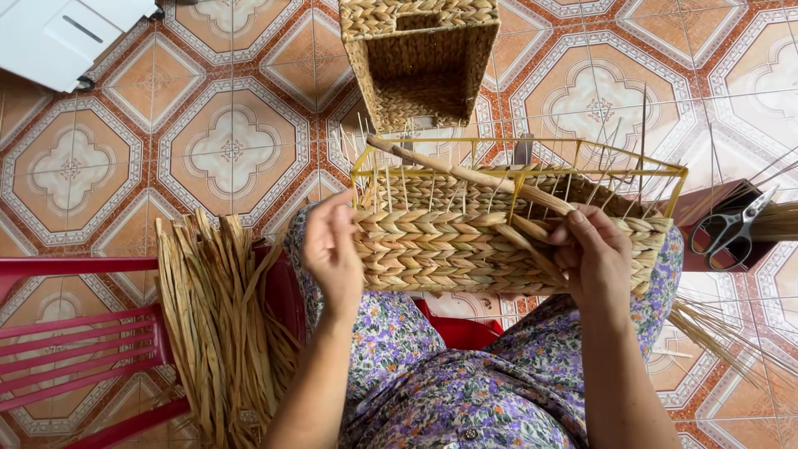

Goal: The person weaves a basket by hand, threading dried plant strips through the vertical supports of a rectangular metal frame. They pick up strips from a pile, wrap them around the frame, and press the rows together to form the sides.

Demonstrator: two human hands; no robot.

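Observation:
A half-woven straw basket (432,245) on a yellow wire frame (582,151) rests on my lap. My left hand (332,249) grips the basket's left end, fingers curled on the braided wall. My right hand (592,254) holds the right part of the wall and pinches a long dried straw strand (465,176) that runs diagonally across the top of the frame. Thin upright reeds stick out of the weave along the rim.
A finished woven basket (420,58) stands on the tiled floor ahead. A bundle of dried straw (216,324) lies across a red plastic stool (75,341) at left. Scissors (736,226) rest on a dark red box at right. A white object (62,33) sits top left.

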